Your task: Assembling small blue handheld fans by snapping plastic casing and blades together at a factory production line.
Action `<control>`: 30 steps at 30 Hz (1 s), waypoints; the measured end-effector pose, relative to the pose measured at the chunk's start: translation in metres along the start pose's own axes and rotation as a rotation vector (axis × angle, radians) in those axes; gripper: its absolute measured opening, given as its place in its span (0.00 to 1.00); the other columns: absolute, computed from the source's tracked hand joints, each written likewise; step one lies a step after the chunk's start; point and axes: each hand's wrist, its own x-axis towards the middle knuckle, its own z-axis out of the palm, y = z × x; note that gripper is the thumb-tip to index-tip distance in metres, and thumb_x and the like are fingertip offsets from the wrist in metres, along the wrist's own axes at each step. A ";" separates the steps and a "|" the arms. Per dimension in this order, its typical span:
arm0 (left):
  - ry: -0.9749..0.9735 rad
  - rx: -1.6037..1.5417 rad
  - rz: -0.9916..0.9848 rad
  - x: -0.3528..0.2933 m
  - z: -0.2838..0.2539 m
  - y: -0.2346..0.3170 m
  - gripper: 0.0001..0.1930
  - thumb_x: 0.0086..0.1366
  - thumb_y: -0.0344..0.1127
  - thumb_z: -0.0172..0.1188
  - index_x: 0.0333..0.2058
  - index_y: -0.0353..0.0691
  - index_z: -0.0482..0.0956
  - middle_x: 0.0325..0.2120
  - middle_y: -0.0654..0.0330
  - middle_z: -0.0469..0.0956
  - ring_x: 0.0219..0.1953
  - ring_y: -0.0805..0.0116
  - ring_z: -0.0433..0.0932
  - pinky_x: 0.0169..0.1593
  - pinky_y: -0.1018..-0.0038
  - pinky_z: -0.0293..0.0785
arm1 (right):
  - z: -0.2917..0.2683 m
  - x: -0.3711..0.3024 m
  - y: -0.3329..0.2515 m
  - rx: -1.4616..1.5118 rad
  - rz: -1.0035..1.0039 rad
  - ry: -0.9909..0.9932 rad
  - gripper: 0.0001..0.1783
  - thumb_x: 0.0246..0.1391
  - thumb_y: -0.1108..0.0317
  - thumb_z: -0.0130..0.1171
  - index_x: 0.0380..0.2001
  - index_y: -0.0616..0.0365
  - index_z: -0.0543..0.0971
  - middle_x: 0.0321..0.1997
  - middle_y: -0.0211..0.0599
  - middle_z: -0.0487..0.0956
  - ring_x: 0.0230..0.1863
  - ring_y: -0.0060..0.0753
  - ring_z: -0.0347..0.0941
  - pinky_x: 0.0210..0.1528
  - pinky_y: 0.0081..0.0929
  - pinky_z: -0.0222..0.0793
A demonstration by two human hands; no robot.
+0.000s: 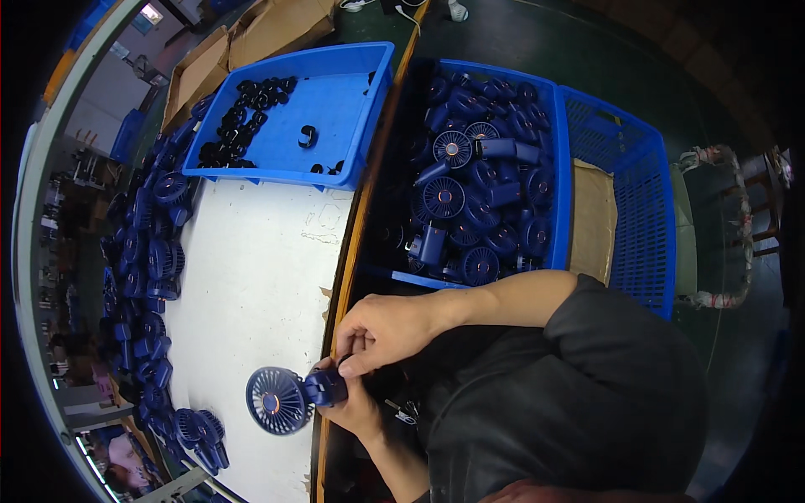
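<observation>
A dark blue handheld fan (277, 401) with a round slatted head is held over the table's near edge. My left hand (354, 411) is closed around its short handle from below. From above, my right hand (387, 334) is bent over the handle's end, with its fingers curled and the thumb pressed there. Whether a small part sits under those fingers is hidden. The fan's head points left, over the white tabletop (251, 277).
Many blue fans (142, 251) lie piled along the table's far side. A blue tray (373, 109) holds small black curved pieces (243, 117). On the right stand a blue crate (555, 168) full of fans and a basket (646, 201) with cardboard inside. An open carton (272, 33) is beyond the tray.
</observation>
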 end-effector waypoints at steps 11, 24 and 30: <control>-0.458 -0.434 -0.350 -0.005 0.012 0.027 0.28 0.63 0.44 0.66 0.52 0.31 0.67 0.30 0.52 0.76 0.26 0.66 0.78 0.18 0.79 0.75 | -0.006 0.005 -0.004 -0.658 -0.618 0.064 0.13 0.53 0.70 0.62 0.42 0.63 0.78 0.38 0.46 0.77 0.41 0.44 0.76 0.45 0.35 0.75; -0.111 -0.758 -0.452 -0.013 0.038 0.038 0.29 0.71 0.55 0.41 0.63 0.42 0.63 0.59 0.55 0.67 0.62 0.60 0.68 0.63 0.63 0.67 | 0.035 -0.016 0.004 -0.938 -0.561 0.311 0.32 0.46 0.61 0.66 0.54 0.59 0.70 0.50 0.45 0.72 0.53 0.48 0.68 0.54 0.45 0.66; -0.396 0.021 0.002 -0.027 0.039 -0.007 0.49 0.68 0.61 0.53 0.69 0.27 0.44 0.72 0.45 0.47 0.73 0.54 0.47 0.72 0.60 0.46 | 0.023 -0.048 0.026 -0.576 -0.284 0.276 0.40 0.39 0.73 0.65 0.58 0.69 0.62 0.48 0.55 0.72 0.49 0.58 0.72 0.50 0.44 0.70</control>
